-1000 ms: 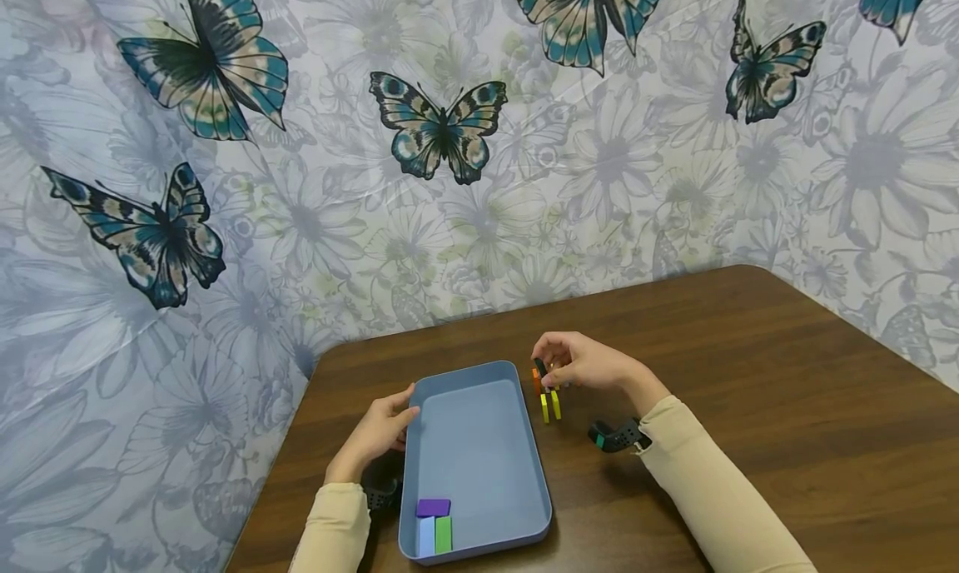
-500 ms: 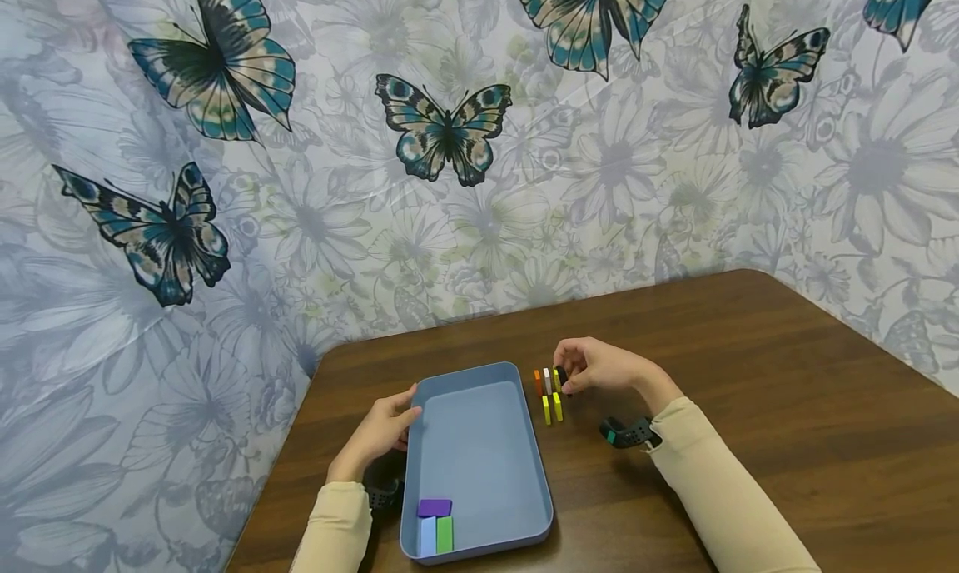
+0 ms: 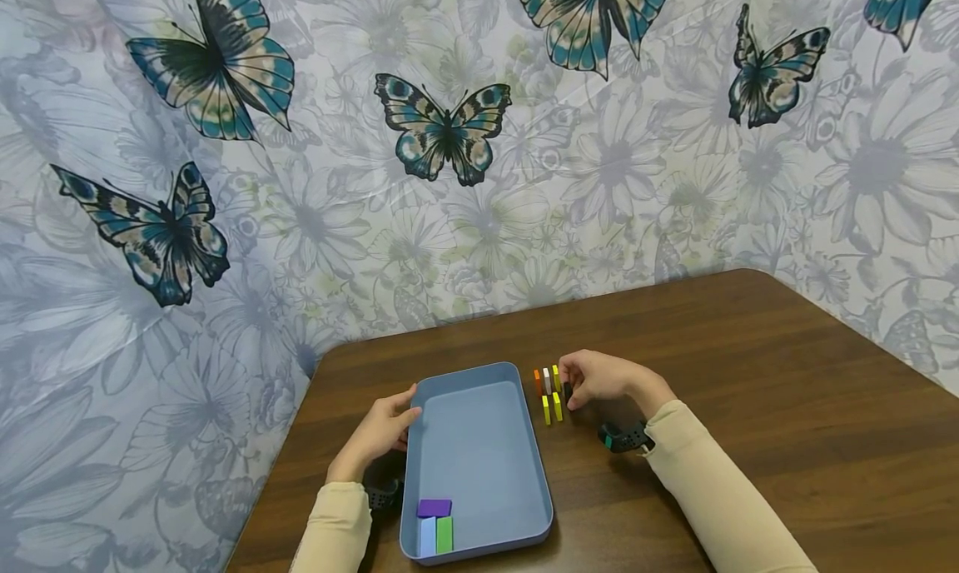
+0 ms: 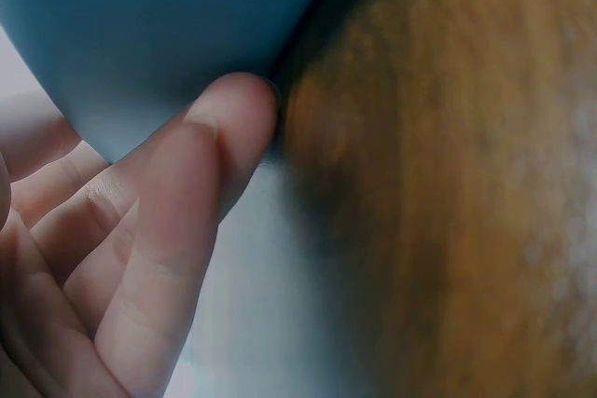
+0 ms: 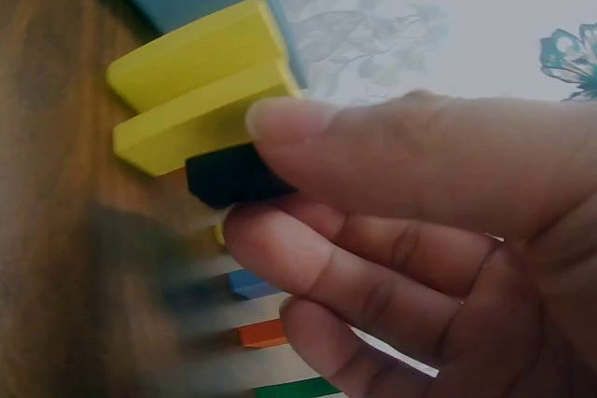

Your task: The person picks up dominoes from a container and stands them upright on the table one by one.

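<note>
With its thumb over the left rim and its fingers along the outer wall, my left hand (image 3: 380, 427) grips the blue-grey tray (image 3: 534, 465). In the left wrist view, fingertips (image 4: 247, 104) press the tray's wall (image 4: 168, 34). My right hand (image 3: 608, 379) pinches a black block (image 3: 567, 390) between thumb and index finger, just right of the standing blocks. Those are an orange block (image 3: 537, 381), a white block (image 3: 547, 380) and a yellow block (image 3: 556, 378), with two yellow blocks (image 3: 546, 410) nearer. The right wrist view shows the black block (image 5: 233, 174) close beside a yellow block (image 5: 201, 123).
A purple block (image 3: 434, 507), a light blue block (image 3: 427, 536) and a green block (image 3: 444, 534) lie in the tray's near left corner. Beyond my right fingers, a blue block (image 5: 252, 283) and an orange block (image 5: 263, 333) show. The wooden table (image 3: 749, 390) meets a butterfly-patterned wall covering (image 3: 479, 240).
My right hand has carried the black block rightward from above the standing row, then nearer to me beside the yellow blocks. The left hand has stayed on the tray.
</note>
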### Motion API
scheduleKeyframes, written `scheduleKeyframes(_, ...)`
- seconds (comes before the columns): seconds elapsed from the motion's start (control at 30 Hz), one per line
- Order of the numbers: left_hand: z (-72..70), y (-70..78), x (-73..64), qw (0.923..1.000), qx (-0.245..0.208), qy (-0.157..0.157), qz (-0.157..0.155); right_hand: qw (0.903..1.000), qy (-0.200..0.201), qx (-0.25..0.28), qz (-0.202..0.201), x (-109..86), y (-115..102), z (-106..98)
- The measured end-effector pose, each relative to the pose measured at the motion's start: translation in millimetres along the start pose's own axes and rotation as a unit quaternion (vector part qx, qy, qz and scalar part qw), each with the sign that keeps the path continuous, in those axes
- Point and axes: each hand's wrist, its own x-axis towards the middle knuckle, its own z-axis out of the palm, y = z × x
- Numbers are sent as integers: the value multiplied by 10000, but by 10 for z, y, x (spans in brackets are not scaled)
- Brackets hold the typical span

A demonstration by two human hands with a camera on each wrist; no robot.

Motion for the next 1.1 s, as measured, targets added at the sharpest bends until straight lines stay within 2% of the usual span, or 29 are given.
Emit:
scheduleKeyframes(0.47, -4, 10, -1, 10000, 17, -15, 43, 9971, 261, -601, 393, 36, 51, 129)
scheduleKeyframes(0.67, -1, -7, 1, 10000, -1, -16, 25, 9964, 278, -711, 372, 55, 45, 163)
scheduleKeyframes(1.1, -10, -7, -8, 10000, 46, -52, 59, 9924, 246, -1052, 584, 69, 30, 191)
